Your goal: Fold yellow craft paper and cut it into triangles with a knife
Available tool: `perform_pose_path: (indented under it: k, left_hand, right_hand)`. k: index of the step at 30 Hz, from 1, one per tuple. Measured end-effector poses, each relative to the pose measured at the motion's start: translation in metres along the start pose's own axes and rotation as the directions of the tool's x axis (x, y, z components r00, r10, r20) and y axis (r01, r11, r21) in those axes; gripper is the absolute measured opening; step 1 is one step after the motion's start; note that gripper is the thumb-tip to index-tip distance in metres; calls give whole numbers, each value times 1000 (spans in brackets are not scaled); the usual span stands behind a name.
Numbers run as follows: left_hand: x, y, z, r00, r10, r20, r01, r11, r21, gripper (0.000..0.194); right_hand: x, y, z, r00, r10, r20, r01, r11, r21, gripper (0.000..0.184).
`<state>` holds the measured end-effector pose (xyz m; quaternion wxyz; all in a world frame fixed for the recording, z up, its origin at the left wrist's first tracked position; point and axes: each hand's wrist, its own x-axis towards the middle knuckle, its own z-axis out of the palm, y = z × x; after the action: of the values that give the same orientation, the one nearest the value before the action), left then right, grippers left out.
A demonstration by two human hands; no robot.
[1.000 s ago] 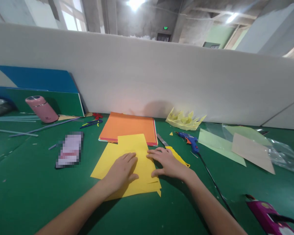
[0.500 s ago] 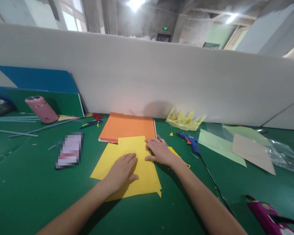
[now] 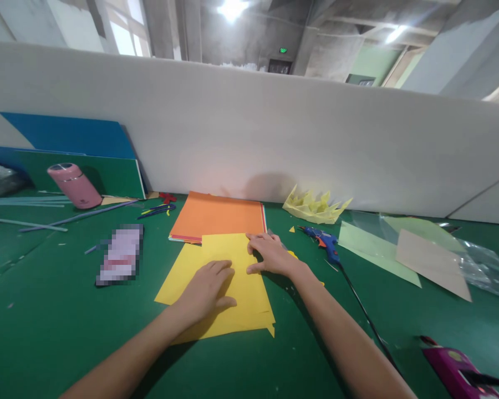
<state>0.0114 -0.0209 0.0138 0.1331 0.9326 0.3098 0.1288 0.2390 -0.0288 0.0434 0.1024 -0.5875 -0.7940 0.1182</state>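
Observation:
Yellow paper point(image 3: 241, 310) lies on the green table in front of me, with one sheet overlapping another. My left hand point(image 3: 205, 285) rests flat on its middle, fingers together and stretched out, thumb apart. At the sheet's upper right edge, my right hand point(image 3: 272, 255) touches the paper with spread, slightly bent fingers. A stack of coloured paper point(image 3: 220, 216), orange on top, sits just behind the yellow sheets. Beside my right hand, partly hidden by it, are a grey tool, whose kind I cannot make out, and a yellow piece point(image 3: 292, 254).
To the right lie a blue glue gun point(image 3: 326, 244), a yellow paper crown point(image 3: 314, 205), pale sheets point(image 3: 378, 255) and a magenta device point(image 3: 453, 366) with a cable. On the left are a blurred-out phone-like object point(image 3: 120, 255), scissors point(image 3: 158, 209) and a pink bottle point(image 3: 75, 185). A white partition point(image 3: 233, 127) stands behind.
Both hands stay almost in place on the yellow paper. The right hand and forearm have shifted very slightly, covering more of the yellow piece beside them. The whole view has moved a little.

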Motion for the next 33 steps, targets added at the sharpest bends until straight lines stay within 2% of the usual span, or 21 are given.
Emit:
perform_pose_path:
  k: [2,3,5,6,8,10,13,16,19,22,26,29,31,33]
  left_hand:
    - [3,-5,-7,991,-111,-73,112,994,0,35]
    - [5,-8,-11,972,-190,-137,194,981,16,31]
    - [7,-16,-18,904,-349,-248,375,925,65,32]
    - [7,-20,-21,875,-407,-262,438,896,69,35]
    - [8,-28,-22,848,-472,-239,490,872,16,36]
    - [9,-33,-19,843,-487,-226,475,873,-110,37]
    - [13,-40,-9,814,-503,-290,371,835,-407,41]
    - [18,-45,-1,730,-604,-319,245,667,-704,46]
    - [20,-44,0,669,-694,-266,168,489,-856,52]
    - [18,-37,-6,670,-713,-206,153,404,-902,53]
    - [15,-23,-17,744,-653,-142,119,338,-933,51]
    - [15,-14,-21,802,-591,-80,79,238,-968,52]
    - [15,-11,-23,814,-580,-44,94,207,-974,51]
    - [16,-9,-24,804,-593,-42,117,229,-966,48]
  right_hand:
    - [-2,-2,0,1000,5,-9,-5,1000,4,34]
    - [-4,-2,1,1000,7,-14,-7,1000,6,34]
    - [-7,-2,3,1000,9,-25,-9,1000,6,34]
    - [-8,-2,5,999,14,-34,-14,1000,9,33]
    - [-10,-2,9,996,40,-74,-36,998,52,33]
    - [-11,-1,14,984,94,-149,-59,972,226,33]
    - [-8,-2,22,949,204,-242,-47,847,530,31]
    - [-2,-4,30,912,302,-278,-40,740,671,24]
    - [5,-4,39,870,407,-278,-30,606,795,29]
    - [8,-5,43,840,488,-235,-18,459,888,43]
    - [6,-9,41,826,541,-155,-12,292,956,55]
    - [4,-13,37,830,547,-113,-2,206,978,51]
    - [3,-15,34,830,550,-95,2,167,986,48]
    - [3,-16,32,825,559,-81,5,137,991,45]
